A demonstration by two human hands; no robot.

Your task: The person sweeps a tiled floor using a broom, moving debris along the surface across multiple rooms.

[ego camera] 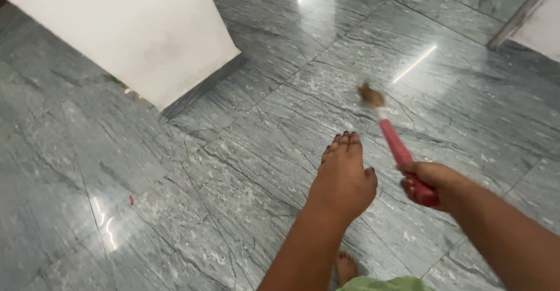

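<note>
Right hand [421, 181] is closed in a fist round the lower end of a red handle [398, 148]; the fingers wrap it fully and the thumb side faces up. From that grip the brush [385, 129] runs up and to the left, away from the body, its long axis slanting toward the far floor; the brown bristle head [371, 96] sits at the far end, blurred, so I cannot tell whether it touches the tiles or hangs just above them. A pale collar joins bristles to handle.

Left hand [344, 177] is empty and flat, palm down, fingers together and pointing forward; it hovers just beside the handle on its left, close but apart, gripping nothing. Of the two hands only the right is on the brush; the bristle head lies ahead of both, slightly nearer the line of the right arm.

Grey marble floor [251, 151] fills the head view, glossy, with streaks of reflected light; a white wall block [134, 28] stands at the upper left, well apart from the brush; a small red scrap [131, 200] lies on the tiles to the left; a bare foot [347, 266] and a green hem [385, 283] show at the bottom edge.
</note>
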